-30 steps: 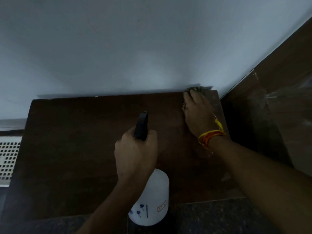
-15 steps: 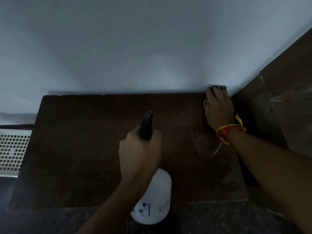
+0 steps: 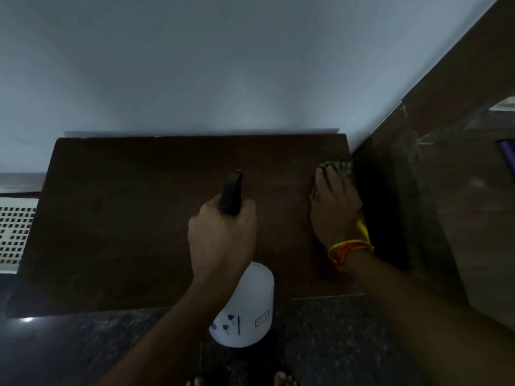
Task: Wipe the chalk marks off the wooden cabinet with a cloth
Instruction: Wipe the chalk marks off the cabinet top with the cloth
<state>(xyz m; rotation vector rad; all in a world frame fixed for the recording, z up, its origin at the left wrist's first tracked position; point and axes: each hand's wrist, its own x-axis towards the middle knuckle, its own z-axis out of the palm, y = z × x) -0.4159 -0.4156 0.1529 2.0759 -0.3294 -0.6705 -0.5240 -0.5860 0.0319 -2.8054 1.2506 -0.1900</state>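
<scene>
- While the right hand (image 3: 334, 210) lies flat, palm down, on the dark wooden cabinet (image 3: 133, 218), a cloth (image 3: 338, 166) shows past its fingertips, pressed to the top near the right edge and short of the back corner
- Only a greenish-grey fringe of the cloth is visible; the rest sits hidden under the fingers, which are laid out straight and close together over it
- An orange and yellow thread band (image 3: 349, 247) circles the right wrist, with a loose yellow end lying along the back of the hand
- The left hand (image 3: 223, 238) is wrapped in a fist around the neck of a white spray bottle (image 3: 245, 310), its black nozzle (image 3: 232, 192) jutting forward above the knuckles toward the wall
- The bottle hangs in front of the cabinet's near edge, small blue marks and a pale label on its lower body
- Chalk marks cannot be made out on the cabinet top in the dim light; a faint paler haze shows on the wood just left of the right hand
- A plain pale wall (image 3: 223, 65) rises behind the cabinet, and a tall brown panel (image 3: 451, 176) stands against its right side
- A white perforated grille (image 3: 15, 235) sits at the far left, beside the cabinet
- Dark speckled stone floor (image 3: 83, 346) fills the foreground, where toes (image 3: 281, 378) show at the bottom edge
</scene>
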